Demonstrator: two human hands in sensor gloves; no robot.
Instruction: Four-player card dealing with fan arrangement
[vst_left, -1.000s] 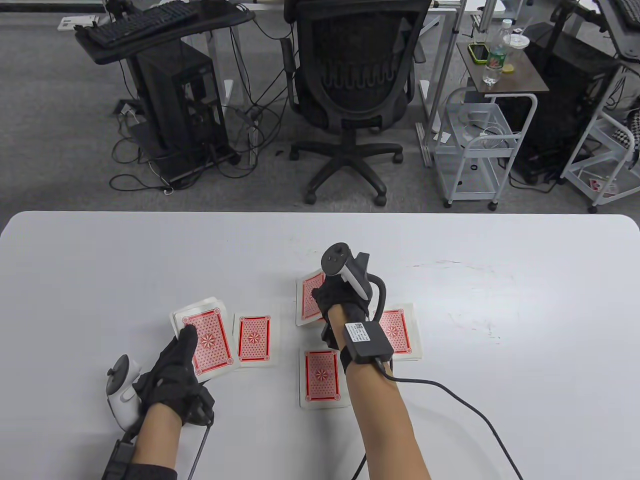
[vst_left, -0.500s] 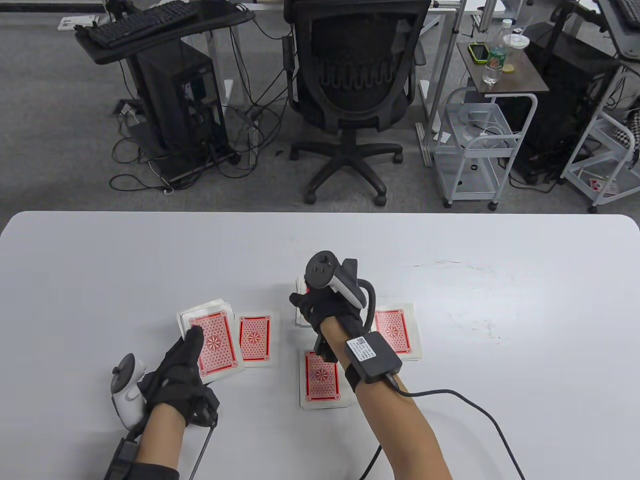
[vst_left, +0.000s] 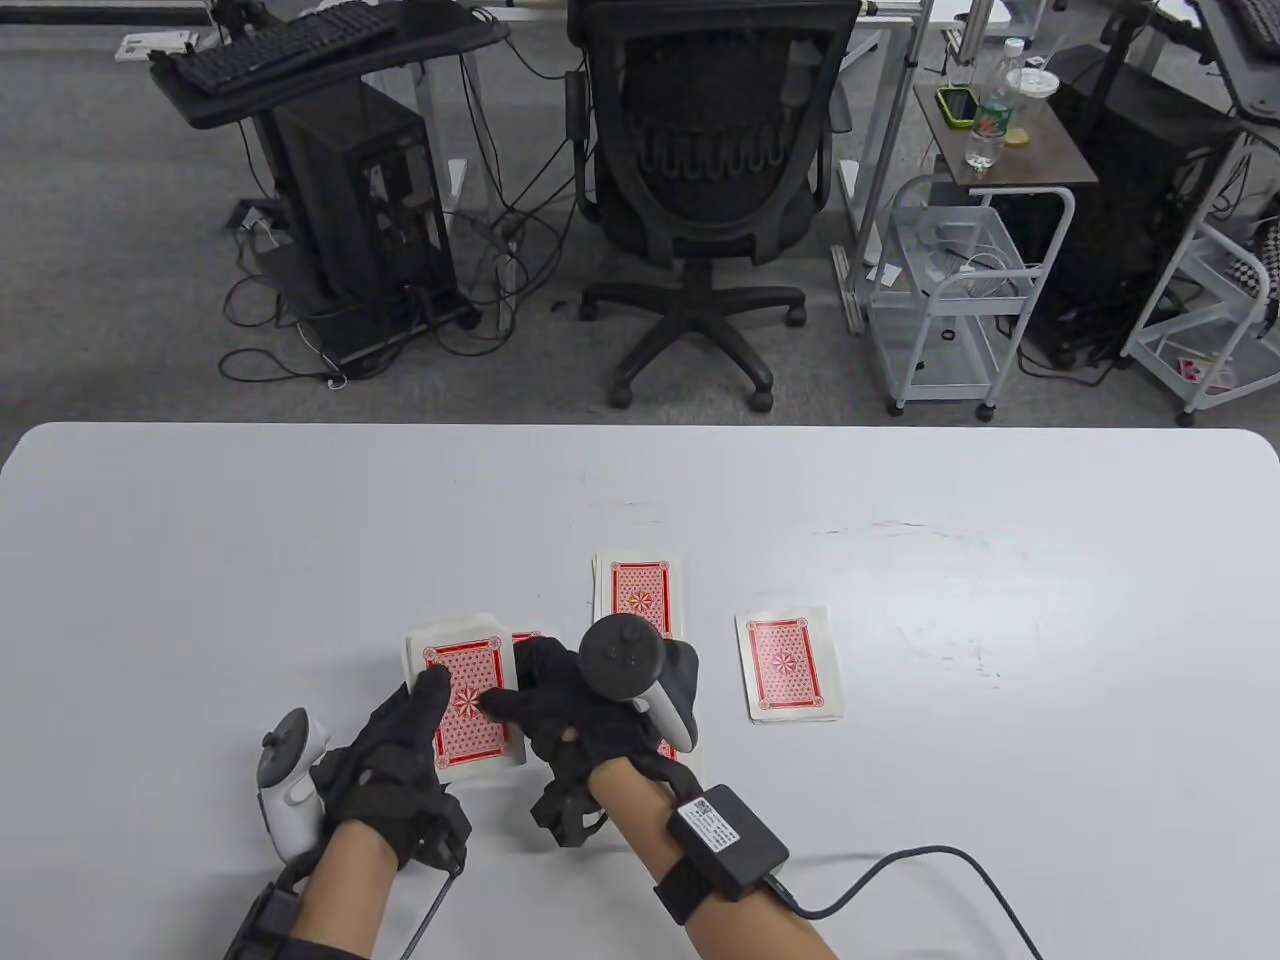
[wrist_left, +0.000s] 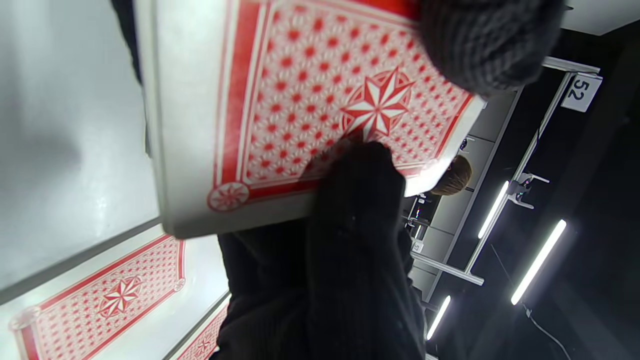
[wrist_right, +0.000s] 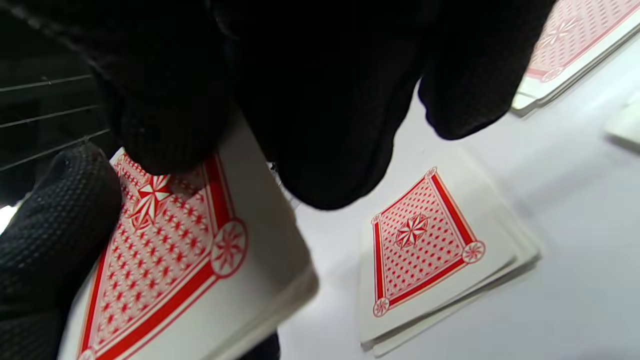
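Note:
My left hand (vst_left: 432, 702) holds the red-backed deck (vst_left: 468, 705) above the table, thumb on its top card; the deck also shows in the left wrist view (wrist_left: 310, 95) and the right wrist view (wrist_right: 170, 260). My right hand (vst_left: 515, 700) has come to the deck, and one fingertip (wrist_left: 360, 185) presses on the top card while the other fingers curl past the deck's edge. Dealt piles lie face down: a far pile (vst_left: 640, 595), a right pile (vst_left: 790, 665), and a left pile (vst_left: 527, 638) mostly hidden behind the hands. The near pile is hidden under my right hand.
The white table (vst_left: 300, 520) reaches wide to both sides and to the far edge. An office chair (vst_left: 700, 200) and a wire cart (vst_left: 950, 290) stand beyond it. The wrist cable (vst_left: 900, 870) trails across the near right of the table.
My right hand left the far pile and moved back left to the deck. My left hand brought the deck a little to the right, toward it.

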